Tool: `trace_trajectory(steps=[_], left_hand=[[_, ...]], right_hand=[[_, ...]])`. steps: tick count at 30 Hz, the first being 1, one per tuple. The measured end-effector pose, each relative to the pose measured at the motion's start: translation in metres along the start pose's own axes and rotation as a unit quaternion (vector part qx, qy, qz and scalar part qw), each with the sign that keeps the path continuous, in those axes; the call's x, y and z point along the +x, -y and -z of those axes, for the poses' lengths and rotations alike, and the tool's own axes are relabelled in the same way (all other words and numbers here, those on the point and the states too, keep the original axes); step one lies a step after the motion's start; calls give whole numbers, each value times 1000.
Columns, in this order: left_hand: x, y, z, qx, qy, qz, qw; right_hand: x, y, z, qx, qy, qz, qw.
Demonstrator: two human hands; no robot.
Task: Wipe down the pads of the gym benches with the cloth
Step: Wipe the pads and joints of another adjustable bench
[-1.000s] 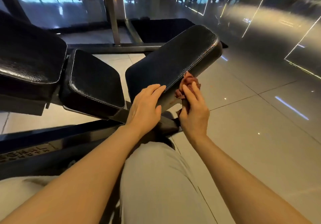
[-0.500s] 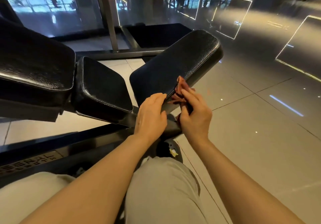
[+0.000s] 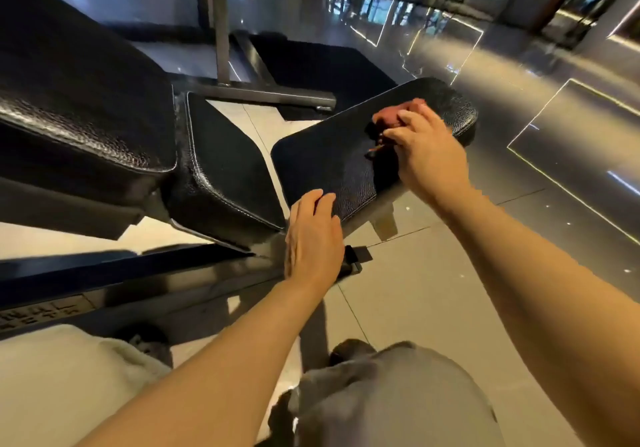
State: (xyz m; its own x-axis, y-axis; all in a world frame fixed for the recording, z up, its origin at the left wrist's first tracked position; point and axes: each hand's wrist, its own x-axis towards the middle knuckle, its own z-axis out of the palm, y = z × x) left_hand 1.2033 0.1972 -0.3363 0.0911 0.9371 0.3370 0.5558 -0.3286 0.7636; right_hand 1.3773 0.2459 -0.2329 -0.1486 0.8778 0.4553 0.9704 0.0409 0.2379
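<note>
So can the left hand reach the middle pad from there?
Probably yes. The left hand rests on the near corner of the right pad, and the middle pad lies right beside it, with only a narrow gap between and nothing in the way.

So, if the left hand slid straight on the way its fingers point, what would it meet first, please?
Probably just more of the black pad its fingertips already touch; the left hand points up it, left of the cloth.

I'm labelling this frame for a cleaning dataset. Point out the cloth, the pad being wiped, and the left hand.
cloth [image 3: 398,114]: head view, on the bunched reddish fabric beyond the fingers.
pad [image 3: 329,155]: head view, on its bare black top.
left hand [image 3: 313,238]: head view, on its back.
</note>
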Motion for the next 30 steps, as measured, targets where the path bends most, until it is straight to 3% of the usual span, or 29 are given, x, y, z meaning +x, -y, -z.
trace_trajectory(steps=[2,3,5,7,12,17,19,22,24,27,30], left_hand=[[5,2,-3,3,-6,7,1000],[7,4,-4,8,-6,12,1000],[12,8,-7,1,-4,22,1000],[17,8,-11,-19,-15,43,999],[17,6,-21,-39,-64,80,994],[20,18,-21,-82,-57,100,990],[18,19,-22,-66,-63,79,993],[17,23,-24,-63,-59,67,994],[19,22,-22,-89,-58,71,992],[23,21,-14,-20,-89,45,995],[22,21,-20,-38,-92,34,995]], right_hand=[[3,9,-3,8,-8,-85,996],[-2,23,-9,14,-4,-64,998],[-17,52,-20,47,37,59,996],[-17,60,-19,65,126,148,979],[57,41,-28,29,112,94,989],[70,99,-53,62,239,236,940],[85,94,-55,54,228,210,949],[99,83,-56,37,181,102,977],[94,100,-57,39,192,130,972],[82,124,-61,54,228,216,948],[86,105,-51,47,220,177,958]])
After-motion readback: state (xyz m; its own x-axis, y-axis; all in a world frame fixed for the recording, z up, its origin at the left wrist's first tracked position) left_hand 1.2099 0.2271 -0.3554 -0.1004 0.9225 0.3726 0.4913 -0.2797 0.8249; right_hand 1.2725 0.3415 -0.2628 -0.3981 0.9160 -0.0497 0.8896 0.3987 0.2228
